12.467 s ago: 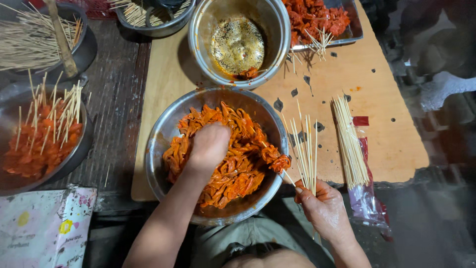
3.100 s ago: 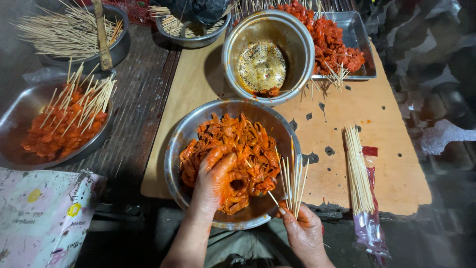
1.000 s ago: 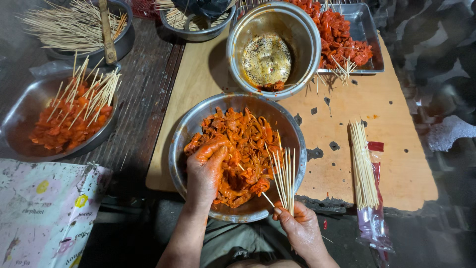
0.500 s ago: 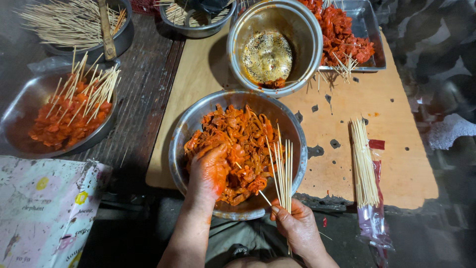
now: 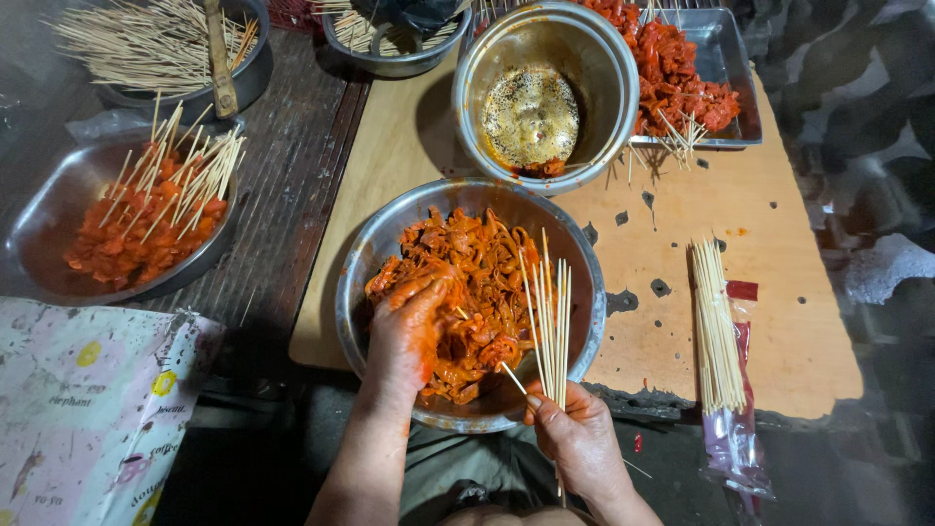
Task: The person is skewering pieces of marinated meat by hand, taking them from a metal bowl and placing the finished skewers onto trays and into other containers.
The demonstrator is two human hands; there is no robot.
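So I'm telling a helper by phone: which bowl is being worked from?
On the tan wooden board, take the round steel bowl at its near edge, full of orange-red marinated strips. Unlike the deeper steel bowl behind it, nearly empty, the left hand is in it.
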